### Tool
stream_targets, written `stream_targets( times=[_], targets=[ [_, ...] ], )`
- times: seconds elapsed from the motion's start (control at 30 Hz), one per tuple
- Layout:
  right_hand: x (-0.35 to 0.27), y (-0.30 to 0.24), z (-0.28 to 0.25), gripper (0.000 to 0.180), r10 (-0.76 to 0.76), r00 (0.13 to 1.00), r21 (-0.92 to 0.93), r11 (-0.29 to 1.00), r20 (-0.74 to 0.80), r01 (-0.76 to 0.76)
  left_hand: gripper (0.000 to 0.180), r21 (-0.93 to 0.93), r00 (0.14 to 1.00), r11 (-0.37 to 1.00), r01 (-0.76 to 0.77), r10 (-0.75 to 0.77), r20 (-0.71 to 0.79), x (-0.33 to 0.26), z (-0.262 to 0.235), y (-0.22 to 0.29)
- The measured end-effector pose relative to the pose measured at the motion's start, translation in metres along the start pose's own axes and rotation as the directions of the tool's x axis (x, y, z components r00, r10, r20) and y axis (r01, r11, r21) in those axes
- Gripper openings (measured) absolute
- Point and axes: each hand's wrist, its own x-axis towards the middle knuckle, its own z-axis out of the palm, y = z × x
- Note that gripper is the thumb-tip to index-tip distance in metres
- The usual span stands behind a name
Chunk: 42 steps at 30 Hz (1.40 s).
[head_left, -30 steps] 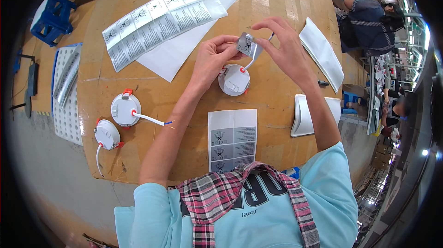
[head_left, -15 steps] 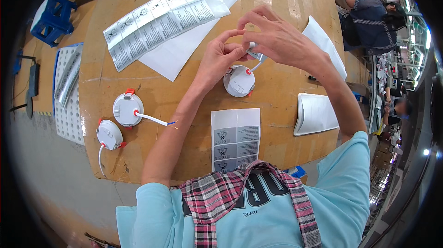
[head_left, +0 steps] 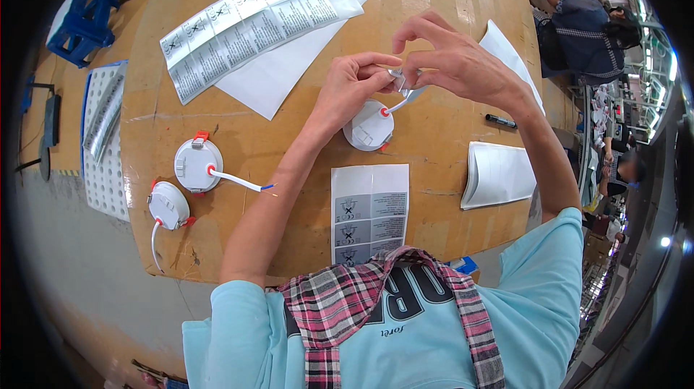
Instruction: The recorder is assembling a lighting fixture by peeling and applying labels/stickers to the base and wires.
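Note:
Near the middle of the table, a round white downlight lies with a red grommet and a white cable rising from it. My left hand and my right hand meet just above, pinching a small silver label at the cable. It appears folded around the cable, though fingers partly hide it. In front of me lies a label sheet with grey printed stickers and a bare white upper part. Left of my left forearm rest a second downlight with stripped wire ends and a third downlight.
A long silver label sheet lies over white backing paper at the far left. Folded white paper and a black marker lie on the right. A blue stool stands beyond the table's left edge. Another person is at the right.
Both hands have shifted slightly right, and the label between my fingertips looks more tightly pinched. The view has moved a little, showing the black marker more fully.

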Motion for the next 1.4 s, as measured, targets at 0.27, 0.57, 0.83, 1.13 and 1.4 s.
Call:
stream_targets(
  times=[0.27, 0.57, 0.83, 1.13, 1.4],
  targets=[
    [-0.013, -0.018, -0.013, 0.008, 0.015, 0.998, 0.071, 0.997, -0.065, -0.010, 0.026, 0.015, 0.995, 0.999, -0.044, 0.045, -0.094, 0.002, 0.005, 0.000],
    [-0.024, -0.035, -0.015, 0.043, 0.016, 0.995, -0.078, 0.997, -0.094, -0.024, 0.031, -0.177, 0.998, 0.983, 0.056, -0.061, -0.022, -0.002, 0.002, 0.007],
    [-0.036, -0.027, -0.017, 0.067, 0.143, 0.909, 0.012, 0.989, -0.391, -0.151, 0.032, -0.140, 0.998, 0.988, 0.066, -0.066, 0.002, -0.002, 0.001, 0.008],
    [-0.050, 0.008, 0.015, 0.041, 0.284, 0.933, 0.112, 0.958, -0.220, -0.265, 0.031, -0.074, 0.995, 0.992, 0.102, -0.101, 0.012, -0.001, 0.000, 0.007],
    [-0.033, 0.009, 0.046, 0.013, 0.405, 0.857, 0.323, 0.896, -0.318, -0.304, 0.031, -0.110, 0.995, 0.989, 0.097, -0.100, -0.018, -0.002, 0.004, 0.011]
  ],
)
